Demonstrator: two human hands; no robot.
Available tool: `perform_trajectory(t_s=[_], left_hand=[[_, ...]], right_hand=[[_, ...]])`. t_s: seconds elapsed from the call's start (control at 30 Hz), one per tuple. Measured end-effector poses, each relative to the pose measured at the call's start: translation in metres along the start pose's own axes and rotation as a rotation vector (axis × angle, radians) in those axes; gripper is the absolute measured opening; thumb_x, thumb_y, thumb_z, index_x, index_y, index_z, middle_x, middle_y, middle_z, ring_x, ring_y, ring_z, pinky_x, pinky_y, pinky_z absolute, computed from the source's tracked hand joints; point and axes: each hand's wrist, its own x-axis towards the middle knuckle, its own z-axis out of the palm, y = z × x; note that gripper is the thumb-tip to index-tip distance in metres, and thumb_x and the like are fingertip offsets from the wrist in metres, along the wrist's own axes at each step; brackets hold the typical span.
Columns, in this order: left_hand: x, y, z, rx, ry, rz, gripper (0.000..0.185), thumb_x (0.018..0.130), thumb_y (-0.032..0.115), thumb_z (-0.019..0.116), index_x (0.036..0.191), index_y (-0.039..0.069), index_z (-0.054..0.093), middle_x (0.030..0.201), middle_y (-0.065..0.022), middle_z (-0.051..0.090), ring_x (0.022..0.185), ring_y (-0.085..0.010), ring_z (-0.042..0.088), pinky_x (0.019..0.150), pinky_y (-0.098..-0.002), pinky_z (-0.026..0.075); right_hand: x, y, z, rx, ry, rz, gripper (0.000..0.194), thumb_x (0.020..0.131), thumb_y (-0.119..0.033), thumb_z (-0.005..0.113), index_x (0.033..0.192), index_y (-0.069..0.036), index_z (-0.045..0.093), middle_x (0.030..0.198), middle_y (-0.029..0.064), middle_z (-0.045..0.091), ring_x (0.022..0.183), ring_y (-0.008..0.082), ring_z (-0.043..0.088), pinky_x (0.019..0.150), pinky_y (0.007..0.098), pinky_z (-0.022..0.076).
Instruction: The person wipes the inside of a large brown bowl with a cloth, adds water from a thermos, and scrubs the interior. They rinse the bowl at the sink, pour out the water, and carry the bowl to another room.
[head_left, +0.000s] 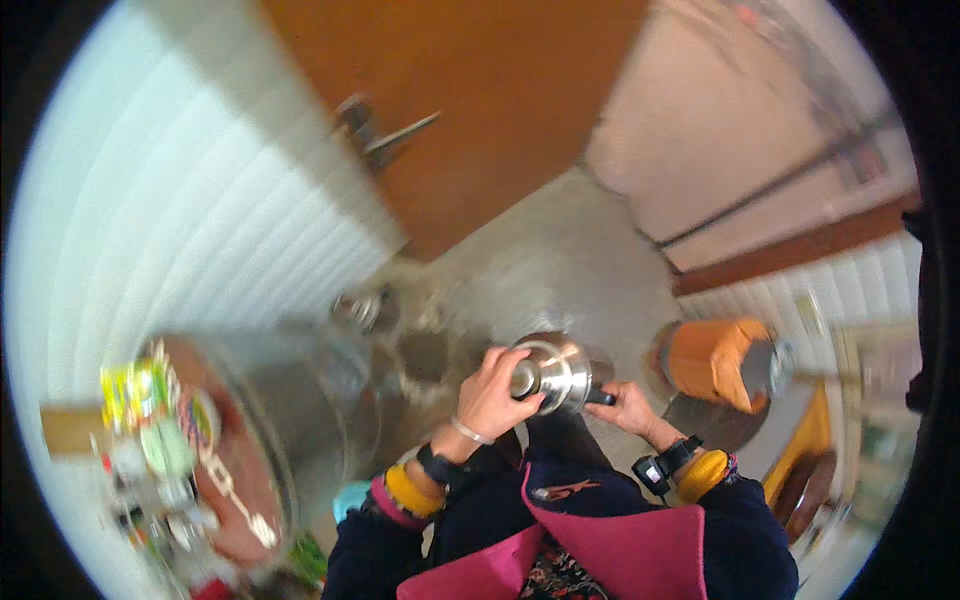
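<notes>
A shiny metal pot (568, 375) with a black handle is held up in front of me, over the floor. My left hand (493, 397) has its thumb and fingers around the small round metal end of the pot, on its left side. The black handle (602, 397) sits in the fingers of my right hand (627, 409). The inside of the pot cannot be seen. Both wrists wear black straps, and a small device is on the right one.
A brown door (480, 97) with a metal lever handle (401, 135) stands ahead. At left, a reddish round tabletop (244, 480) bears packets and a power strip. An orange-covered cylinder (709, 360) stands at right. Blurred vessels (364, 309) are on the floor (555, 247) by the corrugated wall.
</notes>
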Motion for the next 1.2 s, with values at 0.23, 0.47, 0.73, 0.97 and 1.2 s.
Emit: perform_trajectory(t_s=[0.23,0.47,0.73,0.97,1.2], left_hand=[[-0.001,0.101,0.062,-0.032,-0.262,0.406,0.055,0.063,0.020,0.082,0.111,0.005,0.058,0.108,-0.0153,0.055,0.099,-0.0324,0.057,0.084,-0.0372,0.048],[-0.024,0.217,0.226,-0.221,-0.708,0.482,0.050,0.069,0.008,0.076,0.115,0.002,0.057,0.107,-0.0061,0.052,0.069,-0.0083,0.045,0.056,-0.0196,0.040],[-0.083,0.345,0.439,-0.270,-1.055,0.725,0.046,0.072,0.012,0.076,0.114,0.004,0.058,0.111,-0.0067,0.053,0.072,-0.0096,0.050,0.059,-0.0210,0.044],[-0.110,0.448,0.588,-0.430,-1.090,0.838,0.040,0.071,0.015,0.076,0.105,0.002,0.058,0.097,-0.0060,0.056,0.066,-0.0106,0.049,0.056,-0.0230,0.042],[-0.073,0.498,0.695,-0.446,-1.262,0.628,0.038,0.074,0.021,0.075,0.104,0.003,0.061,0.079,-0.0026,0.054,0.061,-0.0081,0.047,0.056,-0.0229,0.041]], right_hand=[[-0.145,0.061,-0.005,0.204,0.401,-0.067,0.040,0.079,-0.037,0.071,0.064,-0.002,0.058,0.058,0.0052,0.057,0.051,0.0122,0.051,0.050,0.0323,0.0417],[-0.307,0.178,-0.016,0.541,0.780,0.114,0.044,0.077,-0.036,0.073,0.057,-0.001,0.054,0.050,0.0025,0.048,0.050,0.0079,0.042,0.046,0.0303,0.0365],[-0.484,0.294,-0.026,0.530,1.201,0.374,0.041,0.072,-0.037,0.075,0.065,0.001,0.061,0.053,0.0152,0.052,0.046,0.0203,0.048,0.049,0.0362,0.0414],[-0.586,0.351,-0.052,0.529,1.475,0.627,0.037,0.077,-0.028,0.073,0.064,0.004,0.059,0.050,0.0024,0.047,0.052,0.0067,0.043,0.046,0.0303,0.0378],[-0.639,0.381,-0.079,0.855,1.684,0.921,0.034,0.081,-0.025,0.070,0.059,-0.002,0.060,0.052,-0.0028,0.052,0.046,0.0040,0.044,0.042,0.0229,0.0356]])
